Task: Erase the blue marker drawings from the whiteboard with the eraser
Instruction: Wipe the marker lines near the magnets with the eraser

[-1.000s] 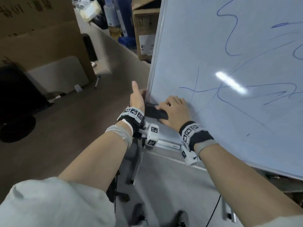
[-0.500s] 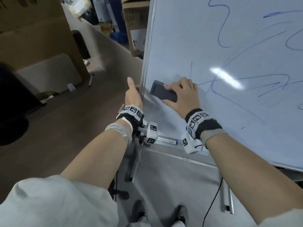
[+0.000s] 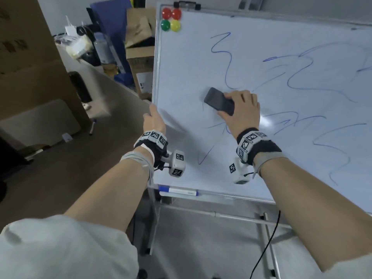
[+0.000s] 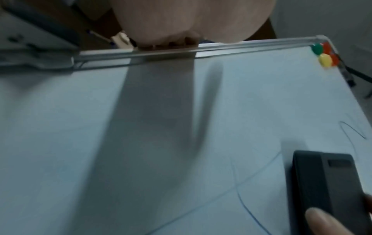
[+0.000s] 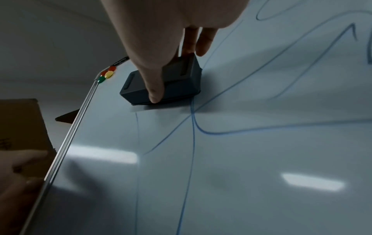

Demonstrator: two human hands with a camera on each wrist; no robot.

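Observation:
The whiteboard (image 3: 261, 87) on a metal stand carries blue marker lines (image 3: 227, 63) over most of its face. My right hand (image 3: 240, 109) grips a dark grey eraser (image 3: 218, 101) and holds it flat against the board's left-middle part. In the right wrist view the thumb and fingers pinch the eraser (image 5: 161, 84) just above a crossing of blue lines (image 5: 193, 114). My left hand (image 3: 154, 121) grips the board's left frame edge (image 3: 155, 87). The left wrist view has that hand (image 4: 171, 31) curled over the frame rail and the eraser (image 4: 326, 182) at lower right.
Red, green and yellow magnets (image 3: 171, 20) sit in the board's top left corner. A blue-capped marker (image 3: 178, 191) lies on the tray under the board. Cardboard boxes (image 3: 138, 57) and clutter stand behind the board; a black cable (image 3: 267, 244) hangs by the stand legs.
My right hand slid the eraser up and to the right from the board's lower left corner. The left hand moved up along the frame edge. Part of the lower-left lines is gone.

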